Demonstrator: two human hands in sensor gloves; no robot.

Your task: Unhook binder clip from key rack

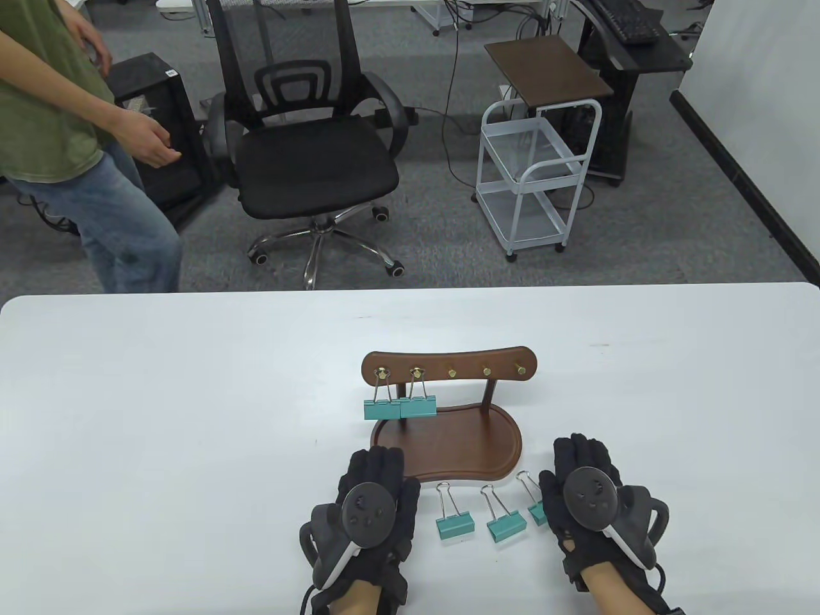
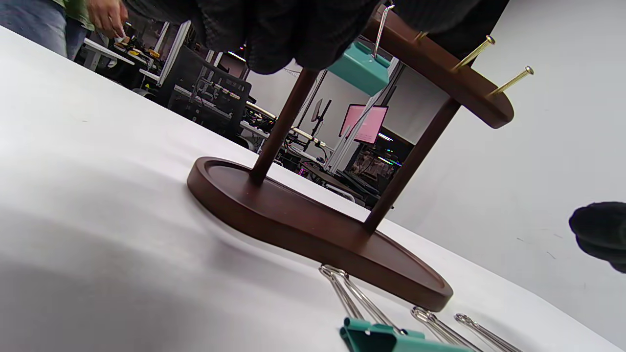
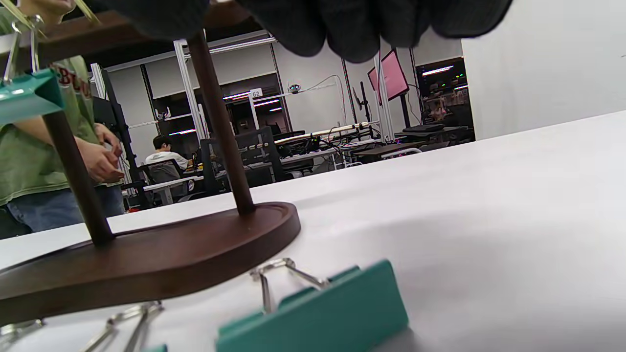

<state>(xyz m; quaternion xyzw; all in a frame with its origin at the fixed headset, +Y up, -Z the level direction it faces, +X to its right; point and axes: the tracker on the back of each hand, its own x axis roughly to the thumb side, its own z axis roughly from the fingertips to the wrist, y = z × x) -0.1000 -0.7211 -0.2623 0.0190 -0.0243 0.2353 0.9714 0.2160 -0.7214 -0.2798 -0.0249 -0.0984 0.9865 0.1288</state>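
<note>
Key rack [image 1: 448, 442] stands mid-bench [image 1: 192, 397], near side. Two teal clips hang off its two leftmost hooks: left clip [image 1: 382, 410] and second clip [image 1: 418, 406], touching side by side. Three right hooks [image 1: 485, 371] bare. Three more clips lie flat on the bench just near of the rack base: one [image 1: 455, 526], one [image 1: 506, 524], and a third [image 1: 537, 512] partly under the right hand's edge. Left hand [image 1: 371, 506] rests palm down, fingers flat and together, tips at the base's near-left rim, holding nothing. Right hand [image 1: 586, 493] rests palm down just right of the base, fingers flat, holding nothing. Left wrist view shows a hung clip [image 2: 361, 66] under the rail. Bystander in green shirt [image 1: 45, 109] far left, office chair [image 1: 307, 147] and white cart [image 1: 538, 173] beyond the bench.
</note>
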